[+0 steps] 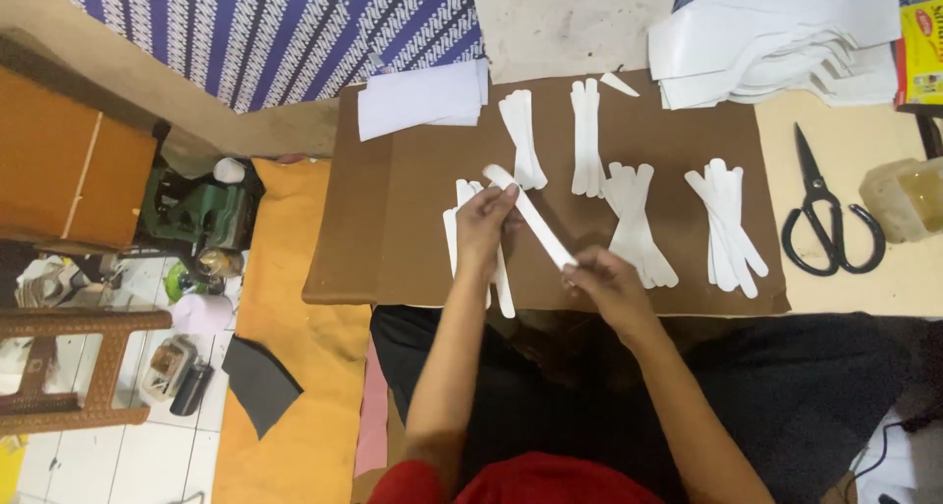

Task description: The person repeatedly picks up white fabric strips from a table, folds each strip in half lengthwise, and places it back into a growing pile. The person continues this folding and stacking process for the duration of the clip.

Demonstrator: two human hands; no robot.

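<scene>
A long white strip (531,216) runs slantwise between my two hands above a brown cardboard sheet (413,199). My left hand (483,231) pinches its upper end and my right hand (604,280) pinches its lower end. Under my left hand lies a small pile of white strips (503,288). More fanned piles of white strips lie on the cardboard: one at the upper middle (522,136), one to its right (586,136), one near my right hand (634,224) and one at the far right (727,224).
Black scissors (830,219) lie right of the cardboard. A stack of white sheets (776,42) sits at the top right, a folded white sheet (422,99) at the top left. A green machine (201,209), a wooden stool (79,366) and orange cloth (295,366) are at the left.
</scene>
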